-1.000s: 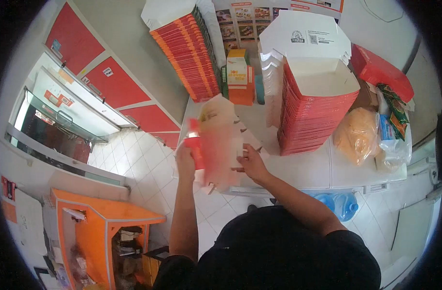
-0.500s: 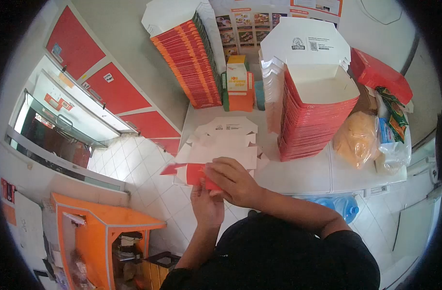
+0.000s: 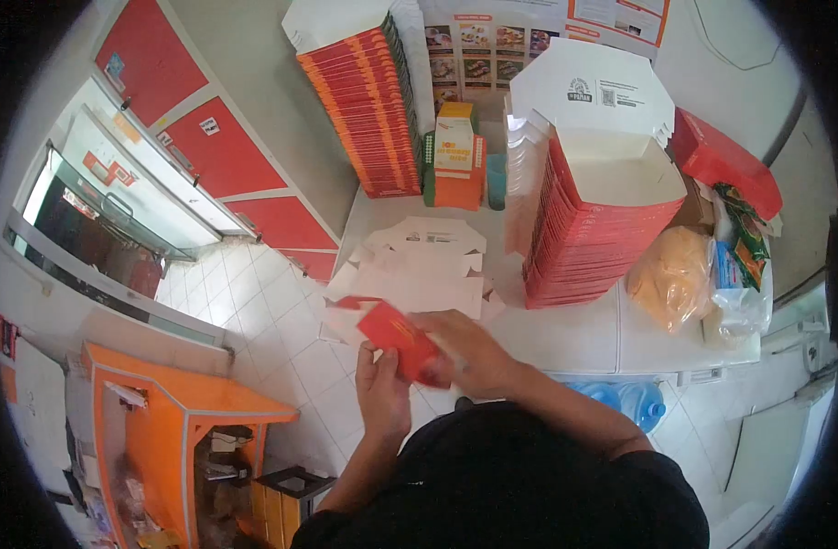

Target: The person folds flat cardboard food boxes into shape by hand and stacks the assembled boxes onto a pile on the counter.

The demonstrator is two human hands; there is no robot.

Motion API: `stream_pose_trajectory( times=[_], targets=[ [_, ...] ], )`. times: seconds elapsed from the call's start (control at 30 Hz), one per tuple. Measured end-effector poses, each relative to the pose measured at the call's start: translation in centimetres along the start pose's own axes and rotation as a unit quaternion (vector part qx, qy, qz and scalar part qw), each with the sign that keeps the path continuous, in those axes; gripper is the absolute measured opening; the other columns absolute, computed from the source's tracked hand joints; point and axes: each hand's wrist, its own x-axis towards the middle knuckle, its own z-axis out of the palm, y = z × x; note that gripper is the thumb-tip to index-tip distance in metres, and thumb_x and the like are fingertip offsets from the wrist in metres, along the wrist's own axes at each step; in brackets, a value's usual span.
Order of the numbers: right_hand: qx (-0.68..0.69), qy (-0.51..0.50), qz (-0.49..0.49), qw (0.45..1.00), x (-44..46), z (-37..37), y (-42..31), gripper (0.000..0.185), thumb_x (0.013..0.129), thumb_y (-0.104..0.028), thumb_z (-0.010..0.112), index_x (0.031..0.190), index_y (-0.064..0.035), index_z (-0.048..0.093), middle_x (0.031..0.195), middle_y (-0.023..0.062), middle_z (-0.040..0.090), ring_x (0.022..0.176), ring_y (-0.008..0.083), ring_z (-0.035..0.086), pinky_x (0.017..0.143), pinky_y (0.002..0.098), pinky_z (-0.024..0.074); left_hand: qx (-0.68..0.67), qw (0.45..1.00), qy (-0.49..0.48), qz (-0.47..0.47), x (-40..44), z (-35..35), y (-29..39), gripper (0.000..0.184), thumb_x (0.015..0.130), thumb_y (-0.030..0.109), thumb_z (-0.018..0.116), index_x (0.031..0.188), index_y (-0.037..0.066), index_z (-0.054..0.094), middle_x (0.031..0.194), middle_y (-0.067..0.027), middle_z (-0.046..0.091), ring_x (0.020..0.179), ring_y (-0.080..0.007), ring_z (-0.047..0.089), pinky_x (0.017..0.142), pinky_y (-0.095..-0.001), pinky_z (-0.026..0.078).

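Observation:
A red cardboard piece (image 3: pixel 396 337), partly folded, is held between both hands in front of the body. My left hand (image 3: pixel 383 389) grips its lower left side, thumb on the red face. At its right end my right hand (image 3: pixel 464 352) is closed on it, somewhat blurred. Just beyond the hands, flat unfolded box blanks (image 3: pixel 419 274) lie white side up on the white table (image 3: pixel 574 340). To the right stands a tall stack of open red boxes (image 3: pixel 597 247) with white lids raised.
An orange and red box stack (image 3: pixel 364 119) stands at the back left, beside a small orange and yellow carton (image 3: pixel 457 160) and a teal cup (image 3: pixel 497 181). Bagged orange stuff (image 3: pixel 672 279) lies right. Blue water bottles (image 3: pixel 640 404) are below the table, an orange cabinet (image 3: pixel 153 430) lower left.
The red cardboard was blurred and more opened out, then came down toward the body with both hands on it. It has since tilted, and my left hand has shifted slightly left.

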Motion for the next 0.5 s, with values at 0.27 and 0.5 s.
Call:
stream_pose_trajectory(
  times=[0.27,0.5],
  targets=[
    [-0.003,-0.3,0.039,0.953,-2.6,-2.8,-2.8,0.037,0.093,-0.03,0.074,0.121,-0.007,0.069,0.106,0.0176,0.07,0.097,0.037,0.068,0.089,0.0454,0.0526,0.38,0.901,-0.156,-0.142,-5.6,-2.4,2.4,0.048,0.105,0.004,0.051,0.147,0.007,0.029,0.095,-0.012,0.069,0.086,-0.0125,0.063,0.079,-0.0281,0.05],
    [-0.027,-0.237,0.081,0.968,-3.0,-1.2,-1.6,0.043,0.088,-0.036,0.077,0.117,-0.0055,0.068,0.104,0.0159,0.069,0.1,0.0372,0.067,0.089,0.0465,0.0525,0.316,0.946,-0.057,-0.036,-6.8,-2.9,1.2,0.059,0.099,0.004,0.062,0.145,0.004,0.025,0.09,-0.012,0.068,0.077,-0.011,0.062,0.073,-0.0246,0.047]
  ],
)
